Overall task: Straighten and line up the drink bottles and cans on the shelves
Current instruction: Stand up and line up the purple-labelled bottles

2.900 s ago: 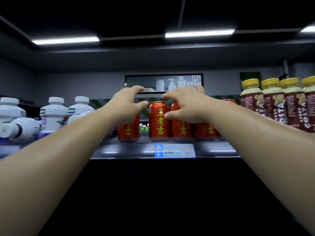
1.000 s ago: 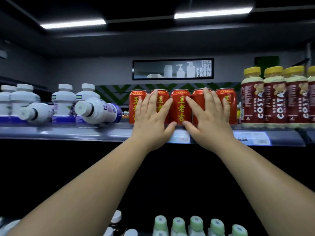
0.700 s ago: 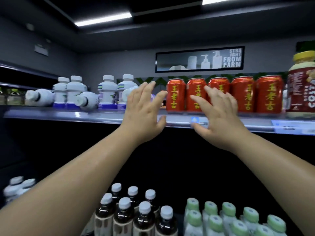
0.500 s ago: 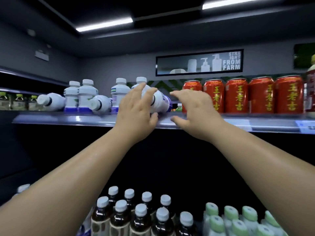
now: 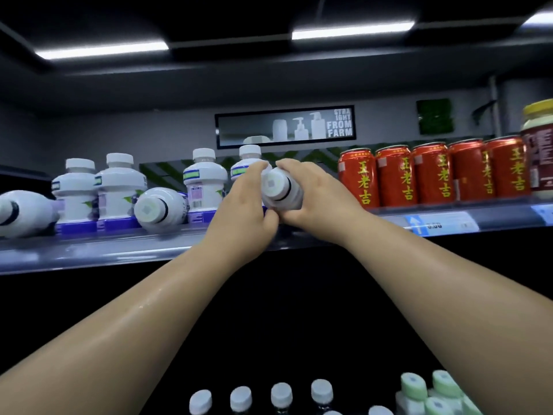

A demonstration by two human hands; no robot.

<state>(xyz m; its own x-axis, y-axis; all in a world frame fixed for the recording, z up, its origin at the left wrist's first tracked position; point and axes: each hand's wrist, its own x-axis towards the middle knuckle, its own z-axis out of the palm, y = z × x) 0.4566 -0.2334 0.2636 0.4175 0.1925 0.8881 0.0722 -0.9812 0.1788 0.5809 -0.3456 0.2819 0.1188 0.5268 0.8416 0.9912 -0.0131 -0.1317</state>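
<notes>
— Where is the white bottle [image 5: 279,187] that lies on its side?
— On the upper shelf [image 5: 119,250], between the upright bottles [image 5: 203,181] on the left and the red cans [image 5: 431,175] on the right. Its long axis runs near to far, and the cap points near.
— And the hands?
— The left hand [image 5: 242,205] and the right hand [image 5: 317,196] both curl around it, one on each side. I think the cap end must rise.

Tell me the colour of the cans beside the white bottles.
Red metal drink cans, yellow characters; head view.

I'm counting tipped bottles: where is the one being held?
Head view, centre of the upper shelf: the held bottle is gripped cap-forward between the left hand and right hand, just left of the red cans.
</notes>
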